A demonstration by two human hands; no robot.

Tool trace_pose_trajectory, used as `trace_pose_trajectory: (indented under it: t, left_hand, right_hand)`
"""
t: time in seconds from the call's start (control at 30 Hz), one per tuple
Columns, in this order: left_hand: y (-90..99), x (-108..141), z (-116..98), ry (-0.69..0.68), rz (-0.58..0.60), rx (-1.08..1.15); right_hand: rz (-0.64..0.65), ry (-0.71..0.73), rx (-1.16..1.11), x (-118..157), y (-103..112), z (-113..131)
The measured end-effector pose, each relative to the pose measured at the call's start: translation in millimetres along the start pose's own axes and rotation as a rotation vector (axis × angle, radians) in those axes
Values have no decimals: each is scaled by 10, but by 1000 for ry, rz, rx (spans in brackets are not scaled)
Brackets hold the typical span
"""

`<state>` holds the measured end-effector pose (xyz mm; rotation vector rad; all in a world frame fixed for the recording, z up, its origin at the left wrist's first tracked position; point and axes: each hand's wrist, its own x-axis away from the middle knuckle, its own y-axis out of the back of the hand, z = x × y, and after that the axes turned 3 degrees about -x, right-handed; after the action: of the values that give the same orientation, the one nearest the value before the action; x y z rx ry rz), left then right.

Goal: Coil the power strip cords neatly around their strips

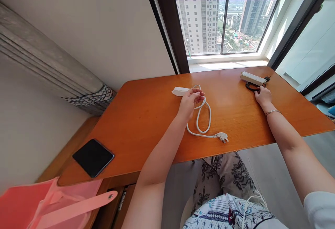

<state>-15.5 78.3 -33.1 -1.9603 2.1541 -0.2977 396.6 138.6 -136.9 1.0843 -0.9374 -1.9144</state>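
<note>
A white power strip (180,91) lies on the wooden table, its white cord (209,115) looped to the right and ending in a white plug (222,137) by the front edge. Over the strip's end and the cord is my left hand (190,100), fingers loosely bent and holding nothing that I can see. Farther right, my right hand (263,97) has its fingers closed on the black cord (251,86) of a second, whitish power strip (252,78). That strip's black plug (267,79) sits at its right end. The fingertips there are partly hidden.
A dark tablet (93,158) rests at the left of the orange-brown table (146,124). Below its left corner is a pink bag or folder (60,204) with a strap. A window (225,23) stands behind the table, and a tied grey curtain (52,54) hangs at the left.
</note>
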Motion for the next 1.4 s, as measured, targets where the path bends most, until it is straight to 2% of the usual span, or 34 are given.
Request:
trace_pose_trajectory:
  t: [0.13,0.3,0.4,0.5,0.6,0.67,0.73,0.8,0.9,1.0,1.1,1.17,1.27,1.4]
  left_hand:
    - [161,39,164,-30,-102,-2]
    - [225,5,290,-57,-122,-23]
    - [233,-30,339,-62,-121,-68]
    - [265,-77,375,-91,-148,-110]
    - [319,-143,406,-160,-196,-154]
    - [360,-187,430,-218,-228,-214]
    - [401,-220,456,-261,-254,-316]
    - [439,-233,479,-294,-269,-449]
    - [488,-222,500,-361,-256,-668]
    - [532,-206,503,-439,-228,-846]
    - [586,-212,501,-464,-226,-933]
    - [628,-226,498,-462,-233,-947]
    - [683,-243,493,-460,-243,-965]
    - [684,-225,477,-430,-171,-1023]
  right_hand:
    - [22,188,-18,1,-27,-15]
    - [78,263,-37,1,-18,-13]
    - [64,269,-92,2,-1,-2]
    - [5,212,-153,15,31,-4]
    - [-46,157,-205,43,70,-8]
    - [-58,170,-244,75,78,33]
    - [-54,196,-310,124,54,159]
    - [-30,208,-411,196,-5,397]
    - [120,233,-573,348,-131,932]
    - [260,322,-683,533,-230,1492]
    - [241,400,-729,714,-261,1824]
    - [209,441,-723,801,-259,1868]
    - [206,471,-702,849,-260,1761]
    - [221,401,-770,833,-284,1629]
